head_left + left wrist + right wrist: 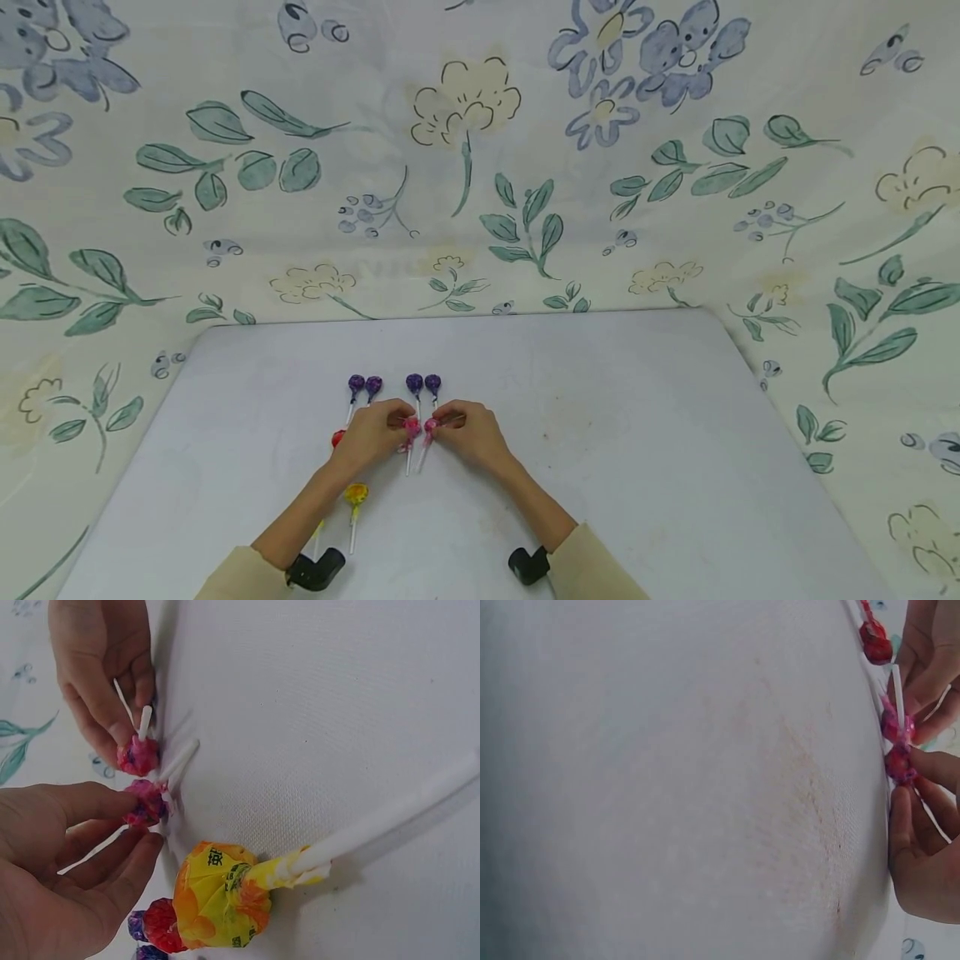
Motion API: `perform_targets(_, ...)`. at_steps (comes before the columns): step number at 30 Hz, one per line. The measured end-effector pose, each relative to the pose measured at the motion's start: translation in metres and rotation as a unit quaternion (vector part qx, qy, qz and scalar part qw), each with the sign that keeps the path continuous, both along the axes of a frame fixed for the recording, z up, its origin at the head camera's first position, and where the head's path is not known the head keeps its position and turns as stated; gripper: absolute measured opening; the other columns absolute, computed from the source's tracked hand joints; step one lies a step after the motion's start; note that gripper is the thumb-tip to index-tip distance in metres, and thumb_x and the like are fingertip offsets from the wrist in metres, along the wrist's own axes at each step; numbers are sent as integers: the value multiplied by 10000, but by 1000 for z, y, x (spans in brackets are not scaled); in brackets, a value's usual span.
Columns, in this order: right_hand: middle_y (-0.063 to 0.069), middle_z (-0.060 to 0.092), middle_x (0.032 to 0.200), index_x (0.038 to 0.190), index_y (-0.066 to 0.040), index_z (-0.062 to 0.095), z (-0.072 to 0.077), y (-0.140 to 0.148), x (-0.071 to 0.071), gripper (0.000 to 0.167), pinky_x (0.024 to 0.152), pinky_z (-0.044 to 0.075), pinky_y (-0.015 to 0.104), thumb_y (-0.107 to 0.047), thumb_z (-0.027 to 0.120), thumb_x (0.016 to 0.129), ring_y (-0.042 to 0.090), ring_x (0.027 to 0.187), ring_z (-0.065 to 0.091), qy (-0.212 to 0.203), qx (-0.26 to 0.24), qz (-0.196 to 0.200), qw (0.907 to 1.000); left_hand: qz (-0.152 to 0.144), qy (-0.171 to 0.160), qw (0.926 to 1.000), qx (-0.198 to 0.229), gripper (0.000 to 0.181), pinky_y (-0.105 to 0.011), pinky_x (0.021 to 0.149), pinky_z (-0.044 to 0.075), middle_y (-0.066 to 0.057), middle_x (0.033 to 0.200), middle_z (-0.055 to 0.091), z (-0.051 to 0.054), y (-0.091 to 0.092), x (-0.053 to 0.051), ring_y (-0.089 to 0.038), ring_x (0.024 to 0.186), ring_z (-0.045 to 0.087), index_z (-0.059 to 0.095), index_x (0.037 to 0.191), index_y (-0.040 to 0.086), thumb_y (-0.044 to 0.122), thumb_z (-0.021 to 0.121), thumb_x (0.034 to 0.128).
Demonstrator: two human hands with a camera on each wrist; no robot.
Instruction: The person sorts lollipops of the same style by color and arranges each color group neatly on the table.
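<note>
My left hand [369, 435] pinches a pink-wrapped lollipop [412, 427] by its head, the white stick pointing toward me. Close beside it, my right hand [474, 433] pinches a second pink lollipop [431, 426], its stick slanting down. In the left wrist view, the left-hand lollipop [146, 802] and the right-hand lollipop [138, 756] are almost touching. Just beyond the hands lie two pairs of purple lollipops [415, 383]. A red lollipop [338, 437] is partly hidden behind my left hand.
Near my left forearm lies a yellow lollipop [356, 495], with another yellow one [318, 530] mostly covered by the arm. The white tabletop [637, 450] extends to the right. Floral cloth [450, 242] hangs behind and around the table.
</note>
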State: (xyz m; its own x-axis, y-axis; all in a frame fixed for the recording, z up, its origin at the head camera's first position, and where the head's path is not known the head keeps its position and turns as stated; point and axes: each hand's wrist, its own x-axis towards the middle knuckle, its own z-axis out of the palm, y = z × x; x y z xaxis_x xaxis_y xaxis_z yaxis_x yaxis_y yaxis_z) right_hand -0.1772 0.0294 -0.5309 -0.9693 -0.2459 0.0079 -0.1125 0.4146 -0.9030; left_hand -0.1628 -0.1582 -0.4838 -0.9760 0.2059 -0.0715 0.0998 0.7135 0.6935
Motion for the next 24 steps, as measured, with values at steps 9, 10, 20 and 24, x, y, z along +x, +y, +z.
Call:
perform_targets(9, -23, 727, 924, 1027, -88, 758, 3, 0, 1, 162, 705, 518, 241, -106, 776, 867, 78, 775, 640, -120, -6, 37, 9999, 38, 96, 9999, 32, 249, -483, 884, 545, -213, 1132, 683, 7, -9, 0, -379, 1045, 661, 670, 1138, -44, -13, 673, 890)
perform_targets(10, -25, 726, 928, 1032, -90, 757, 3, 0, 0, 165, 708, 518, 242, -111, 776, 869, 78, 779, 638, -144, -5, 35, 9999, 44, 109, 9999, 3, 253, -488, 887, 543, -216, 1142, 680, 9, -11, 0, -385, 1055, 656, 667, 1150, -41, -2, 669, 900)
perform_targets(20, -15, 714, 1061, 1110, -104, 737, 11, 16, 0, 197, 764, 540, 271, -188, 720, 932, 119, 886, 656, -97, 90, 75, 9999, -18, 595, 9979, -236, 338, -537, 906, 521, -249, 1237, 635, 33, -40, 1, -432, 1116, 609, 622, 1270, -41, 100, 645, 963)
perform_targets(24, 36, 703, 1129, 1159, -87, 716, 25, 44, 1, 204, 792, 553, 313, -162, 653, 980, 171, 931, 655, 532, 404, 45, 9978, 39, 799, 9952, -565, 374, -563, 921, 502, -270, 1293, 593, 43, -55, 3, -456, 1156, 571, 592, 1320, -24, 103, 635, 971)
